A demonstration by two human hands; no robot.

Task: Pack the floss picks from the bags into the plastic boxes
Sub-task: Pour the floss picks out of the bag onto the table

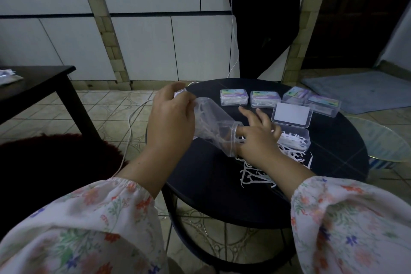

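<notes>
My left hand (171, 118) grips the closed end of a clear plastic bag (213, 127) and holds it tilted over the round black table (333, 158). A few white floss picks remain inside the bag. My right hand (258, 138) is at the bag's open mouth, thumb and some fingers curled on the rim, other fingers spread. An open clear plastic box (295, 138) holding floss picks sits just right of that hand, its lid (291, 114) raised behind. A loose heap of floss picks (258, 173) lies on the table under my right wrist.
Two closed filled boxes (234, 97) (264, 99) and two more labelled boxes (311, 101) stand along the table's far side. A person in dark clothes (264, 18) stands behind the table. A dark side table (37, 87) is at left, and a white cable (131, 127) trails over the tiled floor.
</notes>
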